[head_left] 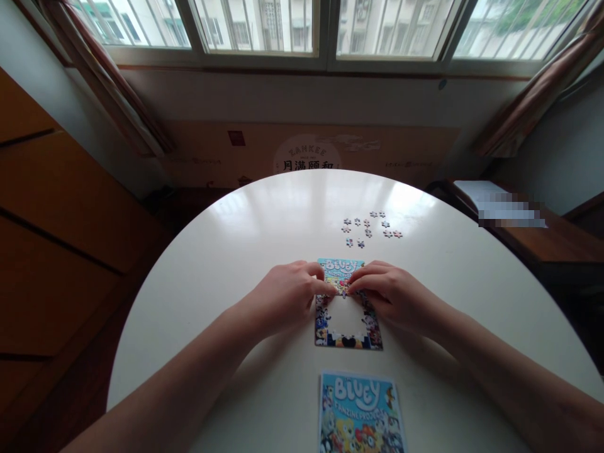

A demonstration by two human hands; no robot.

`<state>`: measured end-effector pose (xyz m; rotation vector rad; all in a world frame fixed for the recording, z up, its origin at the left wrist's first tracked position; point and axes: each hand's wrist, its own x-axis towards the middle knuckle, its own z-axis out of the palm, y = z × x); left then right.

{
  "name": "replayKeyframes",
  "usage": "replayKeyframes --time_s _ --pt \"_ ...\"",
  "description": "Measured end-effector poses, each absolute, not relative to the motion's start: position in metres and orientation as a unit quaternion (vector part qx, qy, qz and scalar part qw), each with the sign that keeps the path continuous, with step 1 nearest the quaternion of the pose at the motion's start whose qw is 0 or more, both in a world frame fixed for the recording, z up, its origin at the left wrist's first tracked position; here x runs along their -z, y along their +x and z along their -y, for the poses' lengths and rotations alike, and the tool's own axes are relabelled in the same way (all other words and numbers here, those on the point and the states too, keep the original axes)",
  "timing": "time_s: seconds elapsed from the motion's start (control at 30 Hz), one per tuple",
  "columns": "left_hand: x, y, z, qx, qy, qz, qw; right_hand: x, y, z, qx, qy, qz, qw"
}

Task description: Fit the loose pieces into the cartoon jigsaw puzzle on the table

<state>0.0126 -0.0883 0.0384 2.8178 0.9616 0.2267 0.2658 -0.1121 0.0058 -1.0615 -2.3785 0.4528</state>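
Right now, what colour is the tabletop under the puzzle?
The tabletop is white, shown in the head view.

a wide barred window (325, 38) spans the far wall (283, 94), with pale buildings (255, 28) and green foliage (533, 16) beyond the glass. pinkish curtains (533, 97) hang at both ends. below it is a tan panel (198, 139) lettered "zankee". an orange-brown cabinet (61, 201) stands at left; at right, past the white counter (198, 283), a pale sheet (479, 190) lies on a brown wooden surface (564, 242).
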Motion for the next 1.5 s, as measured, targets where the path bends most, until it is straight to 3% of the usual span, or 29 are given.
replayKeyframes --time_s 0.93,1.5 --pt "-0.029 0.023 0.087 -0.093 0.939 -0.320 0.083 -0.010 0.276 0.116 -0.056 -0.357 0.916 0.177" --pt "-0.030 0.019 0.083 -0.128 0.935 -0.309 0.119 -0.003 0.277 0.110 -0.103 -0.359 0.903 0.212"
